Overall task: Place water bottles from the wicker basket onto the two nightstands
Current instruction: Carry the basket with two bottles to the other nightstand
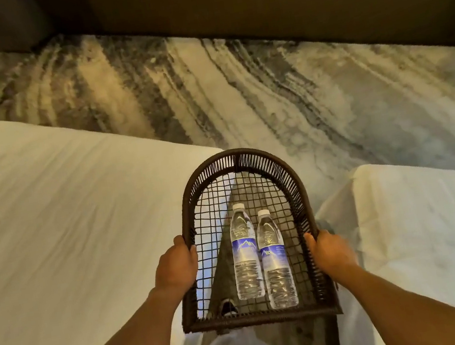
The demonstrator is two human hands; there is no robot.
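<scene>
Carrying a dark wicker basket [236, 160] with both hands, held out in front over the gap between two beds. Left hand [175, 267] grips the basket's left rim, fingers curled tight around the woven edge, thumb on the inside. Right hand [329, 251] clamps the right rim the same way, fingers wrapped over the outside, thumb on the inside. Basket has an arched far end, a straight near edge and an open mesh bottom; floor shows through it. Two water bottles lie flat on the mesh, side by side and touching, white caps pointing toward the arched far end. Left bottle [245, 254] sits a bit farther toward the arch; right bottle [276, 263] reaches closer to the near edge. Both clear, blue labels around the middle, caps on. Left bed [57, 217] has white sheets, its corner just beside the basket's left rim. Right bed [424, 218] is also white, corner near the right hand. Patterned grey-beige carpet [236, 87] beyond. No nightstand in view.
</scene>
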